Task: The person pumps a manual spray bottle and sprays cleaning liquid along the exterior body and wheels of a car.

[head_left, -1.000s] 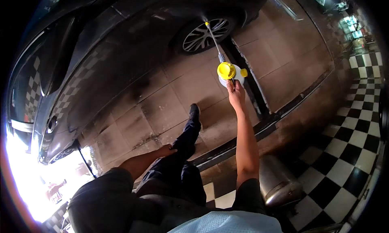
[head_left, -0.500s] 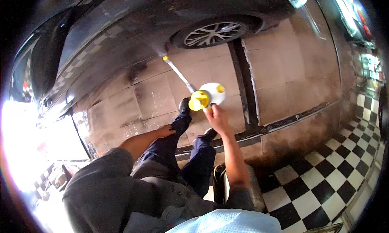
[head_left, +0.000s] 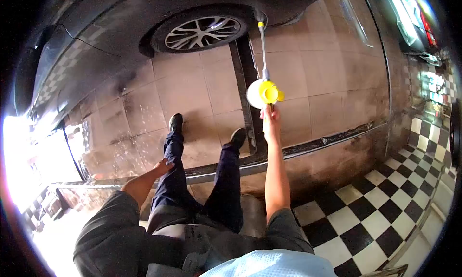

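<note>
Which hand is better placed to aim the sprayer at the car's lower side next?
Right, most likely: the right hand grips the sprayer, whose wand points towards the car beside the wheel. The left hand is down by the trouser leg, away from the sprayer.

The sprayer [head_left: 268, 91] has a whitish rounded body [head_left: 253, 95], a yellow top and a slim grey lance [head_left: 263, 53] ending in a yellow nozzle [head_left: 261, 24]. Gripped in the right hand [head_left: 271, 120], it points away from the person, nozzle near the dark car's [head_left: 115, 29] lower edge, just beside the wheel [head_left: 201, 33].
</note>
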The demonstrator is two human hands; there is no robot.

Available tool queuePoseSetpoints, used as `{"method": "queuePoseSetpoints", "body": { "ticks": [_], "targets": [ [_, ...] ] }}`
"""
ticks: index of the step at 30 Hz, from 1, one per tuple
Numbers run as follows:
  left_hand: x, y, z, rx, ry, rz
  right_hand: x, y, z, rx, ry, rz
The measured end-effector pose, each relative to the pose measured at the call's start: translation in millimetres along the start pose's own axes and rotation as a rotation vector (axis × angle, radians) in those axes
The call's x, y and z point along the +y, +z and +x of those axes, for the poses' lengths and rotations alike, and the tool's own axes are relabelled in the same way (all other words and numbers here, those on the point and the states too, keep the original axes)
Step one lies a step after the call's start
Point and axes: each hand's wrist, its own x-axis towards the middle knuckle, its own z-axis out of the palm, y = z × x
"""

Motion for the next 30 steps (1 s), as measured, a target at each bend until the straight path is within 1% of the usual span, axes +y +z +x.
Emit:
{"method": "queuePoseSetpoints", "body": {
  "ticks": [1,3,4,7,9,10,11,13,16,19,20,21,22,23,24,25,26,27,29,30],
  "targets": [
    [20,15,-13,-0.004,0.006,0.018,7,-20,15,0.033,-0.040,-0.050],
    [65,38,-43,-0.010,0.009,0.054,22,-56,45,0.078,0.014,-0.015],
    [83,46,-47,-0.053,-0.064,0.114,29,-72,59,0.066,0.008,-0.067],
    [120,61,-78,-0.016,-0.139,0.168,62,-97,100,0.155,0.070,-0.186],
    [117,74,-74,-0.051,-0.099,0.127,85,-103,122,0.201,0.137,-0.199],
    [113,84,-69,-0.067,-0.086,0.099,114,-112,136,0.207,0.122,-0.296],
    [107,91,-67,-0.084,-0.074,0.068,135,-115,147,0.251,0.225,-0.375],
    [105,107,-67,-0.074,-0.066,0.051,136,-105,148,0.203,0.334,-0.332],
    [97,135,-63,-0.070,-0.069,0.040,128,-81,127,0.162,0.288,-0.301],
    [102,143,-66,-0.075,-0.101,0.005,114,-46,83,0.046,0.084,-0.261],
    [114,132,-71,-0.046,-0.061,0.022,91,-28,62,-0.090,0.114,-0.183],
    [119,118,-70,0.010,0.136,-0.072,88,-15,46,-0.128,0.068,-0.215],
    [133,100,-69,0.107,0.312,-0.236,82,-3,32,-0.179,0.036,-0.272],
    [149,84,-62,0.255,0.481,-0.324,75,10,17,-0.232,0.004,-0.327],
    [184,33,-86,0.301,0.537,-0.417,73,23,3,-0.267,0.005,-0.371],
    [212,0,-99,0.519,0.664,-0.439,71,31,-10,-0.302,0.008,-0.417],
    [240,-43,-126,0.643,0.751,-0.551,79,33,-20,-0.338,-0.061,-0.556],
    [263,-77,-149,0.925,0.905,-0.432,72,43,-37,-0.359,-0.075,-0.546],
    [297,-108,-163,1.010,1.080,-0.310,71,53,-66,-0.356,-0.333,-0.594],
    [308,-113,-167,0.904,1.045,-0.138,66,55,-82,-0.357,-0.209,-0.643]
  ]
}}
